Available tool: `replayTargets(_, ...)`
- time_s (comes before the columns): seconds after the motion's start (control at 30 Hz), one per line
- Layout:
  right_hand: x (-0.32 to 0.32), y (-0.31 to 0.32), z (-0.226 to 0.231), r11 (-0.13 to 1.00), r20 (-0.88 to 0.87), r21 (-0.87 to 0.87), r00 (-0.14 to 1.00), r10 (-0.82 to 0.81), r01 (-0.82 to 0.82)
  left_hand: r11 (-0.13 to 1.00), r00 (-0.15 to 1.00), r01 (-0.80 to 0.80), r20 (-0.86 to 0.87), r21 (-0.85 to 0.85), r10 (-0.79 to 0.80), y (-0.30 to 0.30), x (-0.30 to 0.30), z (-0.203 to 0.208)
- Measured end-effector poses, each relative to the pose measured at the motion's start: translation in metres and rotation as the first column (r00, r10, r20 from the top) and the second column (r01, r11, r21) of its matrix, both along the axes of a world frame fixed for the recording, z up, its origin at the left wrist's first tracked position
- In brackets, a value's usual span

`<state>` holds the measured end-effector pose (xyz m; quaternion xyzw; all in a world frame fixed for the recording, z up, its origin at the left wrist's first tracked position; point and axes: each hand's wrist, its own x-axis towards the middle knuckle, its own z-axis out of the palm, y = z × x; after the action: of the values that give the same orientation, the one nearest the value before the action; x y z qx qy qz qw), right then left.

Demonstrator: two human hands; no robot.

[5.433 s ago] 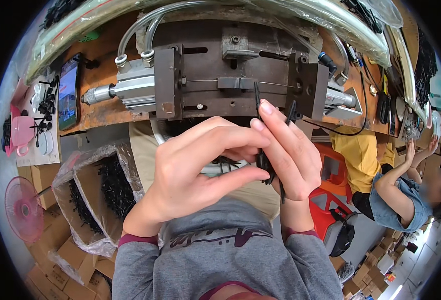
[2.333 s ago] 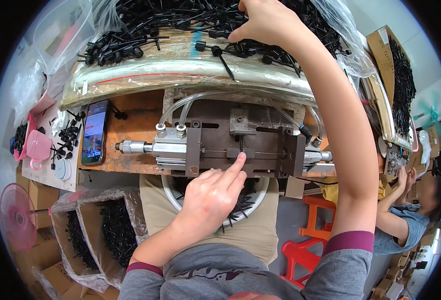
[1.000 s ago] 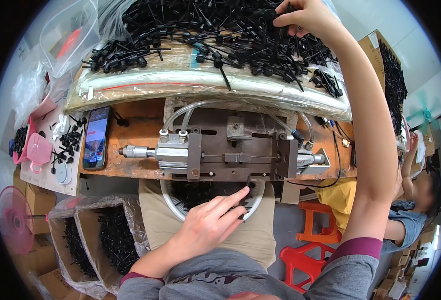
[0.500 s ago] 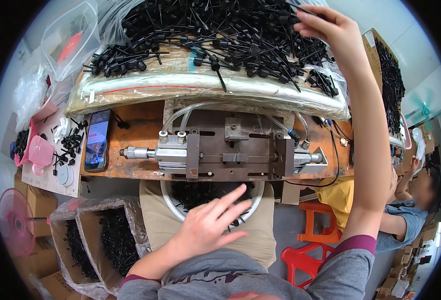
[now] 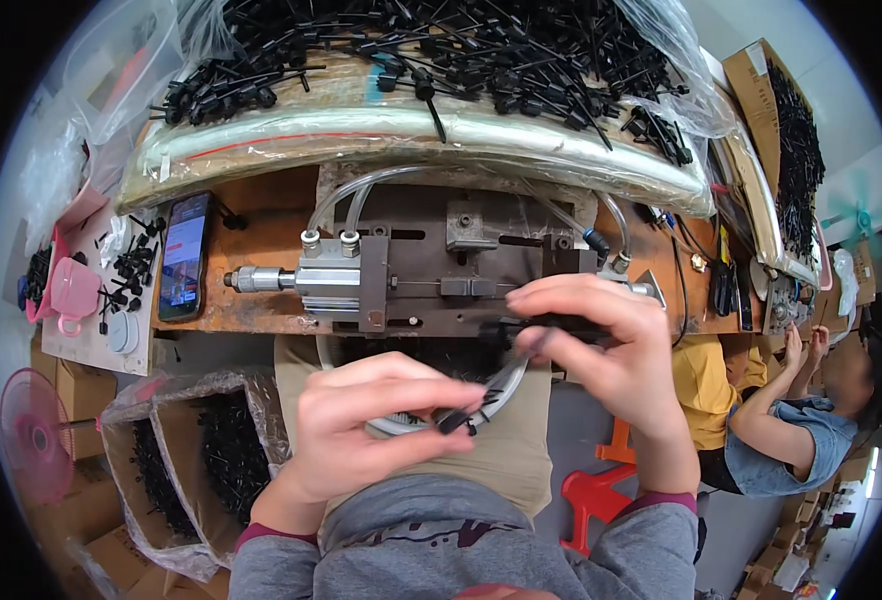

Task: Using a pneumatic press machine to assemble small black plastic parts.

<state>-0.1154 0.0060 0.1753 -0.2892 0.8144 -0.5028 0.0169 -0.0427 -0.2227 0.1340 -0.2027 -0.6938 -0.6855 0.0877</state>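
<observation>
My left hand (image 5: 371, 412) is closed, thumb and fingers pinching a small black plastic part (image 5: 453, 421) above a round white basket (image 5: 509, 385) on my lap. Opposite it, my right hand (image 5: 601, 340) has its fingers curled around another black part (image 5: 561, 324), blurred by motion. A smeared thin rod shows between the two hands; which part it belongs to I cannot tell. Just beyond my hands is a brown metal fixture (image 5: 426, 262) with a silver air cylinder (image 5: 329, 283) on its left. My right hand hides much of the fixture's right end.
A large heap of black stemmed parts (image 5: 521, 50) lies on plastic-wrapped cardboard at the back. Left are a phone (image 5: 183, 258), a pink cup (image 5: 76, 290) and lined boxes of parts (image 5: 236, 455). At right are a red stool (image 5: 593, 505) and a co-worker (image 5: 791, 420).
My right hand has come down from the heap to beside the fixture, bringing a black part. My left hand, spread over the basket before, now pinches a black part. The view has shifted slightly.
</observation>
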Motion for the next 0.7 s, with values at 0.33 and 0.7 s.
replayTargets(0.33,0.035,0.013,-0.020,0.866,0.114,-0.442,0.972,-0.205,0.234,0.750,0.881,-0.429,-0.416,-0.503,0.225,0.030,-0.014,-0.051)
replayTargets(0.7,0.049,0.009,-0.056,0.843,-0.009,-0.475,0.957,-0.291,0.252,0.584,0.889,-0.438,-0.426,-0.684,0.168,0.039,-0.028,-0.047)
